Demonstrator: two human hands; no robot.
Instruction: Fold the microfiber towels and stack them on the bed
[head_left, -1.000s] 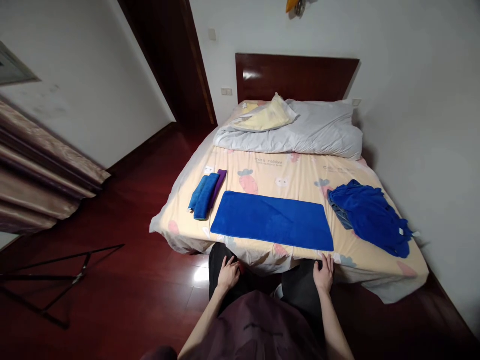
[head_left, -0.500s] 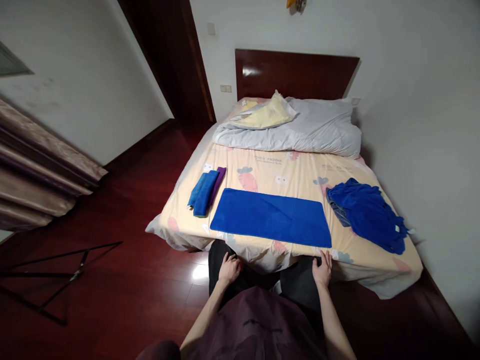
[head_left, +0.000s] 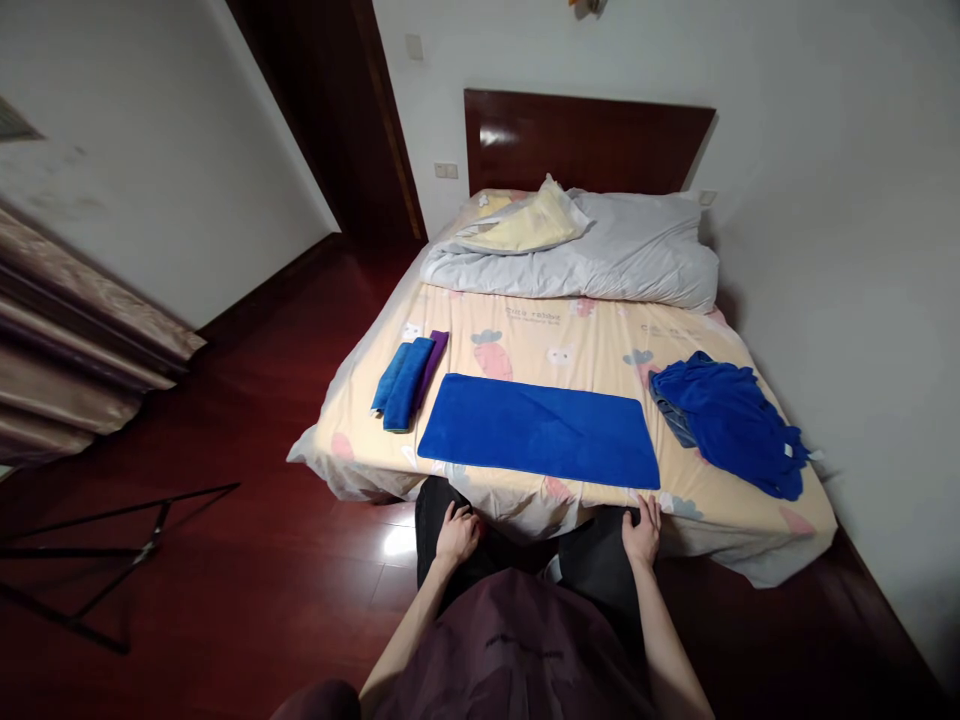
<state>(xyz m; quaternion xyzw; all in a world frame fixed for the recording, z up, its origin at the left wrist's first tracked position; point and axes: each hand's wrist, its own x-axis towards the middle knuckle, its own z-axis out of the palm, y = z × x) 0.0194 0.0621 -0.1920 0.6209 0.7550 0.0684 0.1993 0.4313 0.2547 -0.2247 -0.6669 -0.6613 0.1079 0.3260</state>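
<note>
Bedding in pale yellow carrot print [head_left: 592, 350] is covered near its front edge by a flat rectangular royal-blue towel [head_left: 538, 430]. Below that edge the left hand [head_left: 457, 533] and right hand [head_left: 642, 535] are laid on dark trousers [head_left: 600, 575], fingers loosely apart, nothing gripped. Folded blue and purple cloths [head_left: 405, 383] are seen left of the towel, a crumpled blue heap [head_left: 731, 420] right of it.

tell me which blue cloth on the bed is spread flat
The large blue towel at the near edge of the bed, lying as one flat rectangle. The small towels to its left are folded, and the heap on the right is crumpled.
</note>
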